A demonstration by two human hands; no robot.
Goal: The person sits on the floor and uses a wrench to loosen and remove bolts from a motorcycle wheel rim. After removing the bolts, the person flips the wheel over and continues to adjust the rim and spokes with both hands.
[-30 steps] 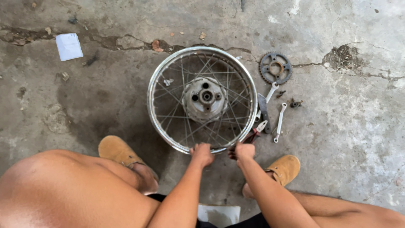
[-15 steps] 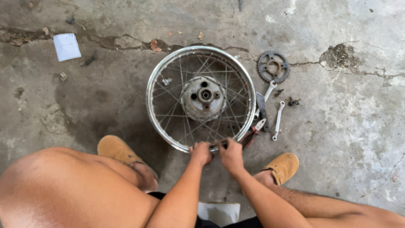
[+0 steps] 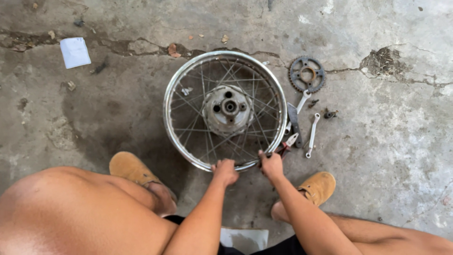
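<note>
A spoked motorcycle wheel with a chrome rim and a grey hub lies flat on the concrete floor in front of me. My left hand grips the near edge of the rim with closed fingers. Just to its right, my right hand is closed on the rim too, with something small and dark at its fingertips that I cannot make out. Both forearms reach forward between my bent knees.
Right of the wheel lie a toothed sprocket, two wrenches, red-handled pliers, a dark flat tool and small bolts. A white paper lies far left. My tan shoes flank the wheel's near side. A crack crosses the floor.
My right hand has slid left along the near rim, closer to my left hand. The left hand has stayed on the rim.
</note>
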